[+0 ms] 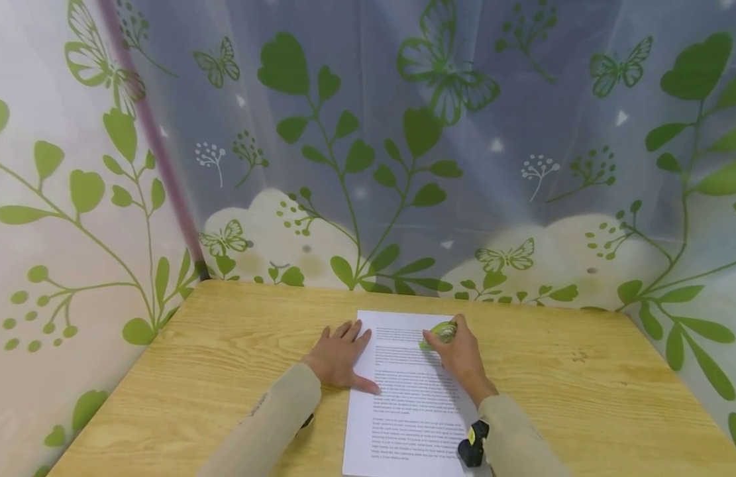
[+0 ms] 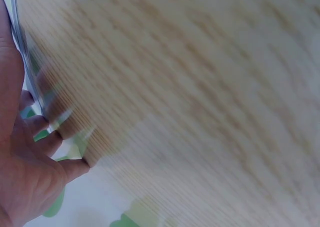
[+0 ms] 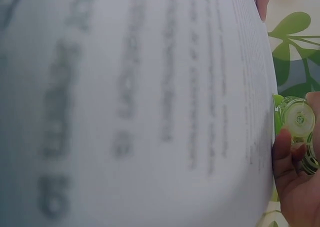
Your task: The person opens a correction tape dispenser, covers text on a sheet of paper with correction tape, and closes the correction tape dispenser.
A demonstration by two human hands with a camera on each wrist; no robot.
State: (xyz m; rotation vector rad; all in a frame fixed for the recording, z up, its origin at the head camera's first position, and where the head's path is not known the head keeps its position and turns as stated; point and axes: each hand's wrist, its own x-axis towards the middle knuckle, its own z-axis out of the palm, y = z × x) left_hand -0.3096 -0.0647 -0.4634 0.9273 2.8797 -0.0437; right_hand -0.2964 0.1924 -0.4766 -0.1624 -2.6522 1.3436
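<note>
A printed sheet of white paper (image 1: 357, 424) lies on the wooden table, its lines of text running across it. My left hand (image 1: 339, 356) rests over the sheet's left edge, fingers spread and thumb stretched out onto the page. In the left wrist view the same hand (image 2: 27, 174) shows its extended fingers against the table. Near the top right of the text, my right hand (image 1: 464, 356) grips a green see-through correction tape (image 1: 444, 331) between thumb and fingers. Its round clear body (image 3: 299, 117) shows in the right wrist view, tip end low at the paper.
The wooden table (image 1: 236, 324) reaches back to a curtain (image 1: 320, 199) printed with green leaves and butterflies. A black wrist camera (image 1: 473, 445) on the right forearm hangs over the sheet's lower right part. A small dark mark (image 1: 579, 356) is on the tabletop at right.
</note>
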